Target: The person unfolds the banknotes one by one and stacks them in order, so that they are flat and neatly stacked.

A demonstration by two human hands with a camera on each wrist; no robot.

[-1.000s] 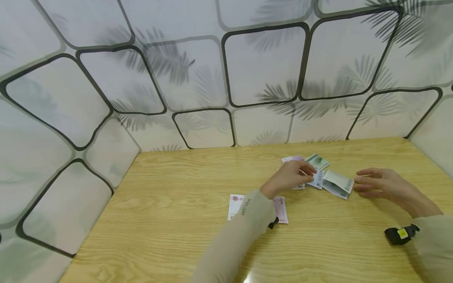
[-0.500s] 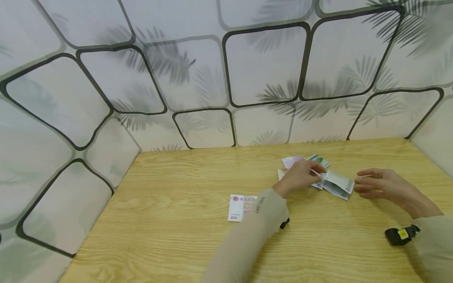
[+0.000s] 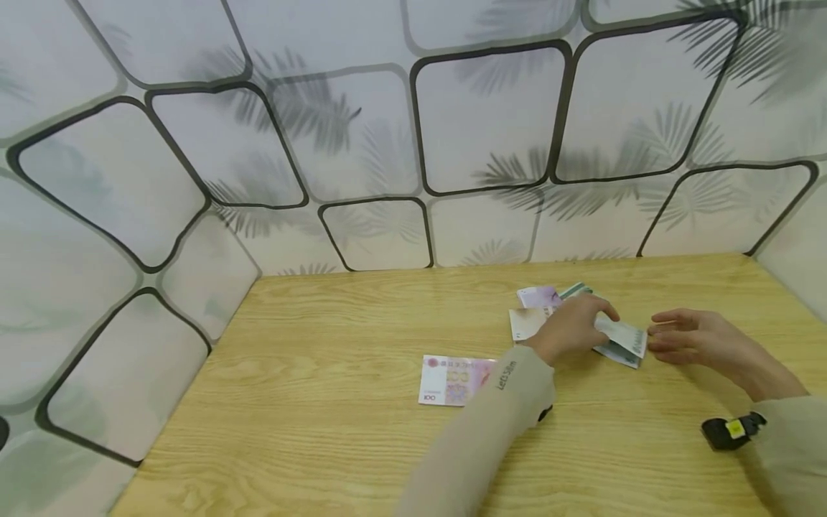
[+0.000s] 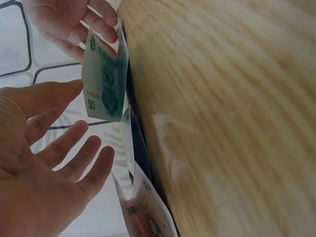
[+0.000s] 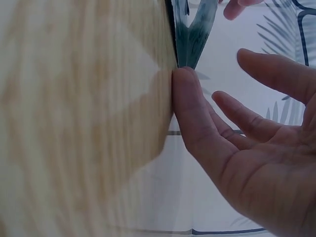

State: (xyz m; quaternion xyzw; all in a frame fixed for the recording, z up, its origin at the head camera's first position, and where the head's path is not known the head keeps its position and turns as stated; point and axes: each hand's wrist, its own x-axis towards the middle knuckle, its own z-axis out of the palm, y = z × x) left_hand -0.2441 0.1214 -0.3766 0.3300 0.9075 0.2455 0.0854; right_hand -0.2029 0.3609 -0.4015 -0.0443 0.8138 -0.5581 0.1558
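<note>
A folded green 50 banknote (image 3: 625, 336) stands half open on the table, between the two hands. My left hand (image 3: 576, 324) hovers over the cluster of notes, fingers spread and relaxed; in the left wrist view the thumb tip overlaps the edge of the green banknote (image 4: 104, 79). From the right, my right hand (image 3: 707, 345) rests on its side, fingers loosely bent. One fingertip is right at the folded end of the green banknote (image 5: 197, 37) in the right wrist view. A brownish banknote (image 3: 525, 324) lies partly hidden behind the left hand.
Behind the left hand lie a purple banknote (image 3: 538, 296) and another green banknote (image 3: 575, 289). A pink 100 banknote (image 3: 452, 380) lies nearer, partly covered by the left sleeve (image 3: 484, 431). The wooden table (image 3: 310, 402) meets a patterned backdrop (image 3: 362, 143) at the rear.
My left hand has moved to the right, across the notes to the folded green banknote, uncovering the brownish and pink notes more. The right hand has stayed in place.
</note>
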